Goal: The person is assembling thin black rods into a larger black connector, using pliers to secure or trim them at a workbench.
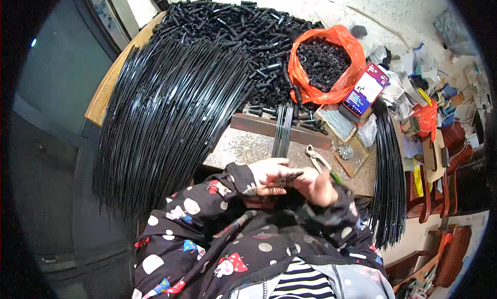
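Note:
Near the table's front edge, a small bundle of thin dark rods (pixel 282 128) runs over a long metal bar and down to my hands. My left hand (pixel 270 174) is closed around the lower ends of these rods, which show as dark tips between my palms. Close against it on the right is my right hand (pixel 317 187), its thumb raised. Motion smears its fingers, and I cannot tell if it grips the rods. Pliers (pixel 317 156) with green handles lie just beyond my right hand. The metal bar (pixel 248 124) stands along the table in front of heaped black tubular parts (pixel 207 22).
A large sheaf of long black rods (pixel 160 118) covers the left side; another sheaf (pixel 388 185) hangs at the right edge. An orange bag (pixel 357 48) holds small black pieces. Nearby are a phone (pixel 366 89), a box of thin sticks (pixel 337 122) and a round metal piece (pixel 345 152).

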Demonstrator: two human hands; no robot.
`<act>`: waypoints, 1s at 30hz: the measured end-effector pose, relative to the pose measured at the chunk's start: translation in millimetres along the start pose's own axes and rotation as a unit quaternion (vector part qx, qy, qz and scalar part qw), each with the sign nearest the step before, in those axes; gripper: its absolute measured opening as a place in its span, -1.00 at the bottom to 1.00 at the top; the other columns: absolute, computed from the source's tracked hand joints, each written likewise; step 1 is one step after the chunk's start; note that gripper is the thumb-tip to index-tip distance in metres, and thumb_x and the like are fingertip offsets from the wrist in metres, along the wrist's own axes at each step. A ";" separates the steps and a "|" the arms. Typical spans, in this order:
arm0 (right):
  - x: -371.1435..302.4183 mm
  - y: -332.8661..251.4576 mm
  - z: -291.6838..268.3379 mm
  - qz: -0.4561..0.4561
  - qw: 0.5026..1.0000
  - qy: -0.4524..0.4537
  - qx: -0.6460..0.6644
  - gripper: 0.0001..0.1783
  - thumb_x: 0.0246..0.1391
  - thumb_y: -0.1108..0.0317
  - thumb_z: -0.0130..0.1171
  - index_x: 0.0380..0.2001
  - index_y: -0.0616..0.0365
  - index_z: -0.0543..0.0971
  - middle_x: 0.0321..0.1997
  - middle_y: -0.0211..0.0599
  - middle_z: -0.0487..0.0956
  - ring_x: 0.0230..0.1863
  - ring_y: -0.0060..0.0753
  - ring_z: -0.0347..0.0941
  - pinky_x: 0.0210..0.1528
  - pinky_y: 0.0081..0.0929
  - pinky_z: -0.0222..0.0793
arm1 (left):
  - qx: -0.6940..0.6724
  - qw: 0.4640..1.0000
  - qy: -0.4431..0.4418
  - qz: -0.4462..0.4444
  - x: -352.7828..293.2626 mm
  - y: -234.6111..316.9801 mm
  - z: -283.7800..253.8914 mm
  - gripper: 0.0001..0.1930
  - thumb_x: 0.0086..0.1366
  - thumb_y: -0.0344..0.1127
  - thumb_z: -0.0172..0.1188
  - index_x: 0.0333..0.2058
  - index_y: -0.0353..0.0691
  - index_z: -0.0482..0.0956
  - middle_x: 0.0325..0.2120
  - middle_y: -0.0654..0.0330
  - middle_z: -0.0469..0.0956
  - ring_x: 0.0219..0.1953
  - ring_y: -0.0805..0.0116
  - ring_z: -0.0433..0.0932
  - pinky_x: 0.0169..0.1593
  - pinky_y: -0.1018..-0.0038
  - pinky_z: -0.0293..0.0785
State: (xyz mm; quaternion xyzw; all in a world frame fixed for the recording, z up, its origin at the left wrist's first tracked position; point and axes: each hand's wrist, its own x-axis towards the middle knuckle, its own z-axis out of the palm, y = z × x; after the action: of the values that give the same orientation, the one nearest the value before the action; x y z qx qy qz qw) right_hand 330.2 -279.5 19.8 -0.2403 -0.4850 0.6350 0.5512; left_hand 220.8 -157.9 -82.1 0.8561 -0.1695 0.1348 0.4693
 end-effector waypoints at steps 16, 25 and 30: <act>-3.9 -86.7 32.7 0.131 0.932 0.030 -0.337 -0.61 0.06 0.33 -0.02 -0.04 0.24 0.34 -0.11 -0.18 0.47 -0.08 -0.51 0.36 -0.06 -0.54 0.27 | -0.070 0.993 -0.012 -0.094 17.2 44.7 -20.6 -0.57 0.09 -0.24 0.14 -0.06 -0.21 0.34 -0.18 0.06 0.41 -0.09 0.15 0.40 -0.06 0.37 0.31; 16.7 -87.8 -41.3 -0.035 0.900 0.197 -0.387 -0.64 -0.01 0.30 0.04 -0.11 0.14 0.44 -0.10 -0.30 0.47 -0.05 -0.53 0.34 0.01 -0.54 0.20 | -0.118 0.993 0.021 -0.016 66.3 128.3 -77.3 -0.77 0.02 -0.48 0.18 -0.28 -0.30 0.52 -0.44 0.15 0.56 -0.34 0.39 0.55 -0.22 0.53 0.43; -10.4 -56.0 -150.9 0.233 0.483 0.304 -0.788 -0.75 -0.09 0.28 -0.04 -0.32 -0.02 0.57 -0.28 -0.13 0.45 -0.24 -0.16 0.40 -0.15 -0.30 0.33 | -0.161 0.985 0.001 -0.060 54.2 119.0 -64.9 -0.79 0.04 -0.52 0.15 -0.28 -0.32 0.52 -0.39 0.12 0.56 -0.31 0.37 0.55 -0.21 0.53 0.43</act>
State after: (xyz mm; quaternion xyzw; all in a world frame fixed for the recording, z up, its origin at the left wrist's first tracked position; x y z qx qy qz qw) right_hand 485.9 -240.7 4.3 -0.8560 -0.5110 -0.0198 0.0759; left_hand 215.6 -171.4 63.2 0.7781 -0.1366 0.0777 0.6082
